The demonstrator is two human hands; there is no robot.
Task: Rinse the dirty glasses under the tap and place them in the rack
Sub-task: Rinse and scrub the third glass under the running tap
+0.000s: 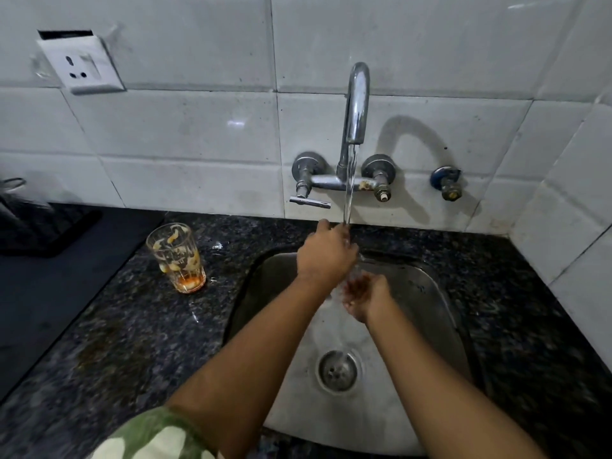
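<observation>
Tap [356, 104]: wall-mounted chrome spout on the far tiled wall; I see a thin stream of water [349, 187] falling from its mouth toward the sink.

Left hand [326, 255]: reached out over the far rim of the sink, back of the hand toward me, fingers curled down with their tips in the stream. I can make out nothing held in it, though the palm side is hidden from me.

Right hand [364, 294]: lower and nearer than the left, palm up and cupped, fingers spread — released, grasping nothing. Water splashes over it and blurs the fingertips.

Dirty glass [177, 258]: the one glass I can see stands upright on the counter, left of the sink and well apart from both hands. Pale streaks cling to its inside wall and an orange residue sits at the bottom. Neither hand touches it.

Sink [430, 293]: steel basin set into the counter, with the drain [337, 371] near me, between my two forearms.

Counter [132, 342]: dark speckled stone, wet in spots beside the glass.

Dark mat [49, 293]: flat black surface at the far left edge of the counter — the item standing at its far end is too blurred for me to tell.

Wall socket [81, 66]: white plate on the tiles, far left.

Sleeve [155, 435]: green patterned cloth at the near edge, on the left arm.
</observation>
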